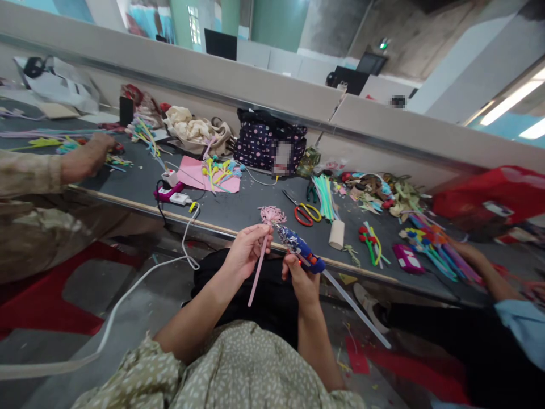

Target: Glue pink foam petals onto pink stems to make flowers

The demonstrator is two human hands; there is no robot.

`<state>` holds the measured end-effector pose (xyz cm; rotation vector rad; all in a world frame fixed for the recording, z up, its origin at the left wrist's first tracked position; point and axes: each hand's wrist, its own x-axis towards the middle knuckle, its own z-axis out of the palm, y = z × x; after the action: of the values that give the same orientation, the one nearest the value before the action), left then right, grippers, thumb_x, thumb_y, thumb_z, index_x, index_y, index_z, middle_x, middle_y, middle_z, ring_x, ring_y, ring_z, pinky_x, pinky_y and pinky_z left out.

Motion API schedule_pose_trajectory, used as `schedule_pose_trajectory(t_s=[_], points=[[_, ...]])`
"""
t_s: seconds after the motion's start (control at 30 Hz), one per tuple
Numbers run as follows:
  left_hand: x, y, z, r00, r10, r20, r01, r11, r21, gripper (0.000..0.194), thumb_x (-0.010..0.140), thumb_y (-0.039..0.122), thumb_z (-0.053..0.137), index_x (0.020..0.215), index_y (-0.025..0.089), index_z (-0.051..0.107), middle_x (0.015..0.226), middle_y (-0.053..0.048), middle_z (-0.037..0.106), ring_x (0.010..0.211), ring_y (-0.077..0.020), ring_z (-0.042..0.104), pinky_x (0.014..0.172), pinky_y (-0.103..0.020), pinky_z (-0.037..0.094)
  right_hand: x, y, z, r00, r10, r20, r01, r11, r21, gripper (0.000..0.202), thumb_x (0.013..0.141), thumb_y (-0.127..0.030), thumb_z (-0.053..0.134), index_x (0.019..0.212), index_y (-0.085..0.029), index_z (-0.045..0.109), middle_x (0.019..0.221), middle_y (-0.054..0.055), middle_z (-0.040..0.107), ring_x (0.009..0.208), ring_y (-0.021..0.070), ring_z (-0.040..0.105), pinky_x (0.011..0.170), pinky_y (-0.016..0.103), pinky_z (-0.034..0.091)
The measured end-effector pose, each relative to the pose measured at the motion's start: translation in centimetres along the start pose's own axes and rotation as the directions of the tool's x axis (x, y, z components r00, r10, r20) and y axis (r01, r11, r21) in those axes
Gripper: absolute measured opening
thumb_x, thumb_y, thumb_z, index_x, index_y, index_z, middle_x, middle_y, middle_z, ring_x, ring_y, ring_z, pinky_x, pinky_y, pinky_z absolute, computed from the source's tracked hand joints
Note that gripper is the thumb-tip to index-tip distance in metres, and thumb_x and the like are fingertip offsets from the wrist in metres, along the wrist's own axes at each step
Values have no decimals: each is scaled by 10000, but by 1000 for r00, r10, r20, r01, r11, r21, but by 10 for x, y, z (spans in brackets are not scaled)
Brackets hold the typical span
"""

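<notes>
Near the table's front edge, my left hand (pixel 251 248) pinches a pink flower (pixel 273 215) on a pink stem (pixel 258 272) that hangs down below the fingers. To its right, my right hand (pixel 301 278) is wrapped round a blue glue gun (pixel 303 250). The gun's nozzle end points up and left, close to the flower's underside; whether they touch cannot be made out. A long translucent glue stick (pixel 357 309) sticks out of the gun's back toward the lower right. Scissors (pixel 304 213) with red and yellow handles lie just beyond the gun.
On the dark table (pixel 255 199) are a pink sheet (pixel 191 173) with small flowers, a dotted bag (pixel 259 142), green pipe cleaners (pixel 326 196), a beige cylinder (pixel 336 234) and a power strip (pixel 170 195) with a white cable. A person's hand is at left, another person's arm at right.
</notes>
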<state>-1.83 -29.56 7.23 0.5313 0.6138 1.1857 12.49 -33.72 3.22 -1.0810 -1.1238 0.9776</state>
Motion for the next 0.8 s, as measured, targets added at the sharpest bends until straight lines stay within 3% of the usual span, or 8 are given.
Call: schedule_pose_trajectory(t_s=[0.8], points=[[-1,0,1,1000,0,3,1,999,-34,210,662,253,792,756,109,671,599,4,607,476,-50,531,461,-148,442,0,1,-1,999,-23,24,23,1000,-11,342,780,-458,702,631,-180,570,445,-52,500,381,84,467,406,212,394]])
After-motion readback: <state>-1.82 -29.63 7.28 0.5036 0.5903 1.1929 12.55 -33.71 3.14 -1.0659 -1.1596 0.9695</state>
